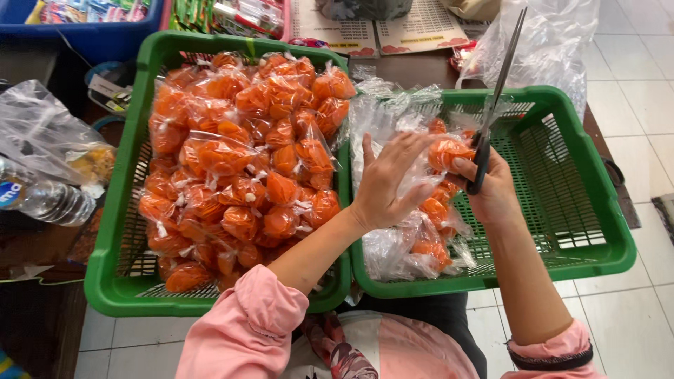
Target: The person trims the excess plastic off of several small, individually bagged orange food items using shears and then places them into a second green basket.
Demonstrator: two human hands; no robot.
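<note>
Left hand [385,184] and right hand [491,188] pinch clear plastic packet of orange snacks [445,153] over right green slatted plastic basket [583,210]; right hand also grips black-handled steel scissors [491,105], blades up.

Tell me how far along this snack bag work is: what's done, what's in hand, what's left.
Done: the left green basket is heaped with small tied bags of orange snacks. In hand: the left hand holds a clear bag strip over the right green basket, and the right hand holds scissors. Left: a smaller bunch of orange bags lies in the right basket.
</note>
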